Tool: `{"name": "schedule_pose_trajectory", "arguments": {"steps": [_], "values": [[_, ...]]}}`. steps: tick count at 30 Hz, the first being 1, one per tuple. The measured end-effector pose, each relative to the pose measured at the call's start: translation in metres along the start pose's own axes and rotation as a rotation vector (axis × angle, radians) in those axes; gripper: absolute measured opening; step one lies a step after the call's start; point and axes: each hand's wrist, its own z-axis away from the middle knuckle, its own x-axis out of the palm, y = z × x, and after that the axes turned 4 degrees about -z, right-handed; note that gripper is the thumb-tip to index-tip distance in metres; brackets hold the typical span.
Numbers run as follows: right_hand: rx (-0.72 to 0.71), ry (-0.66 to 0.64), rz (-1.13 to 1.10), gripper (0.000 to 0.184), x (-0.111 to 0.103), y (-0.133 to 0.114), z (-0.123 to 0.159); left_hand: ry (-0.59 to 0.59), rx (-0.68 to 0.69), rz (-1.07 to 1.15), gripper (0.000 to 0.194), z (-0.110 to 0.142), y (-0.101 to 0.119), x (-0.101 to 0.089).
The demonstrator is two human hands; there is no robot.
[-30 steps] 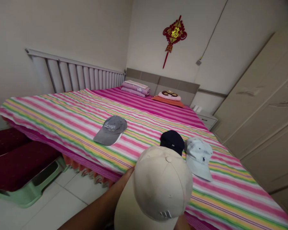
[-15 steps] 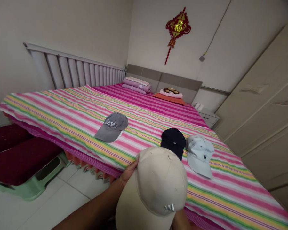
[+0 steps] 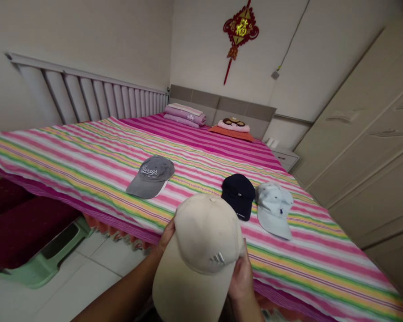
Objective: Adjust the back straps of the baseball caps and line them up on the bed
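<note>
I hold a beige cap (image 3: 201, 250) with both hands over the near edge of the bed. My left hand (image 3: 166, 235) grips its left side and my right hand (image 3: 242, 277) grips its right side near the brim. On the striped bedspread (image 3: 87, 152) lie a grey cap (image 3: 151, 176) to the left, a navy cap (image 3: 238, 194) just beyond the beige one, and a pale blue cap (image 3: 273, 208) beside the navy one.
A dark red cushioned bench on a green base (image 3: 30, 241) stands left of the bed on the tiled floor. Folded bedding (image 3: 184, 115) and a pillow (image 3: 233, 126) lie at the headboard. A nightstand (image 3: 284, 156) and a wardrobe (image 3: 366, 147) line the right wall.
The beige cap has moved slightly forward and lower toward the bed, and my right hand has come into view on its right side. The view shifted a little left.
</note>
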Motion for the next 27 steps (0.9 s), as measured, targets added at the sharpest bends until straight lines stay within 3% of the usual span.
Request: {"name": "schedule_pose_trajectory", "arguments": {"steps": [3,7,15,18,21,23,27], "values": [[0.028,-0.008,-0.087,0.039,0.011,-0.006,0.003,0.019,0.070,-0.004,0.052,-0.003,-0.001,-0.003],[0.131,-0.040,-0.115,0.034,0.024,-0.009,0.007,0.028,0.043,-0.003,0.056,-0.004,-0.002,-0.002],[0.234,-0.043,-0.117,0.042,0.027,-0.006,0.000,-0.008,0.055,0.017,0.047,0.004,0.012,-0.007],[0.267,-0.054,-0.117,0.046,0.027,-0.004,-0.002,-0.013,0.097,0.022,0.038,0.015,0.014,-0.015],[0.279,-0.057,-0.117,0.047,0.027,-0.003,-0.005,-0.009,0.006,0.002,0.038,0.032,0.007,-0.025],[0.262,-0.048,-0.113,0.046,0.027,-0.004,-0.010,0.039,-0.052,-0.024,0.034,0.046,-0.002,-0.032],[0.255,-0.029,-0.122,0.044,0.025,-0.007,-0.020,0.133,0.011,-0.041,0.034,0.072,-0.018,-0.039]]}}
